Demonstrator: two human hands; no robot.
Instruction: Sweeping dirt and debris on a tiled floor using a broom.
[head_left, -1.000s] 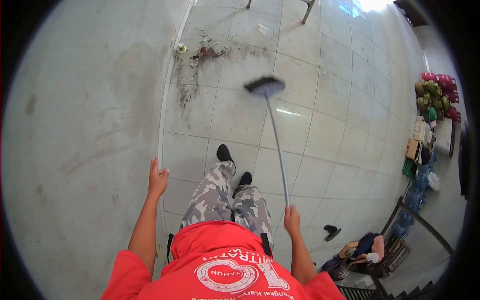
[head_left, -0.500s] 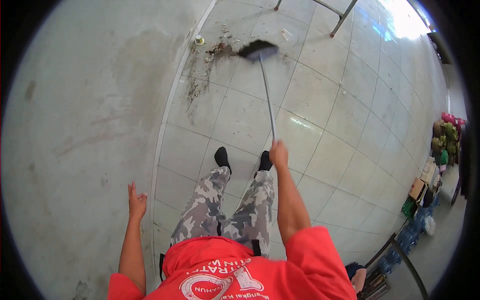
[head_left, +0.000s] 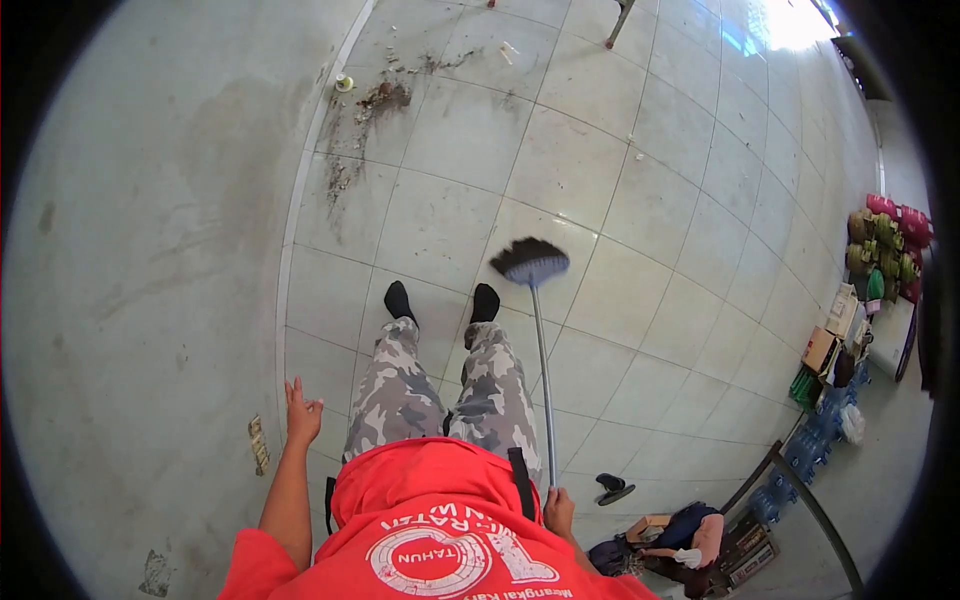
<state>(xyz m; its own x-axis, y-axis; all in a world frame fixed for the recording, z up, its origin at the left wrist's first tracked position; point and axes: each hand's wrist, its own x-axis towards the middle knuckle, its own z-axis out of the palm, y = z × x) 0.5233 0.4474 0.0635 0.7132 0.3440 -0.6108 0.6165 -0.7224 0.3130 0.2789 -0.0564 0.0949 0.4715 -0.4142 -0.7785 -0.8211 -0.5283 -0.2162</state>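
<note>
Low beside my right hip, my right hand is wrapped round the grey handle of a broom. The broom's head, a grey-blue block with dark bristles, is over the tiles just ahead and to the right of my feet. My left hand is held out by the wall, holding nothing, with some fingers stretched out and apart. Along the foot of the wall ahead, a heap of dark dirt and debris lies smeared across the tiles. A small yellow-and-white container lies beside it.
A pale wall runs along my left. Far ahead stands a metal leg of some furniture. Gas cylinders, boxes and blue water bottles line the right side. A black sandal and a pile of bags lie nearer.
The broom head has come back from the dirt heap toward my feet. My right hand has drawn back to my hip, still gripping the handle. My left hand stays raised by the wall.
</note>
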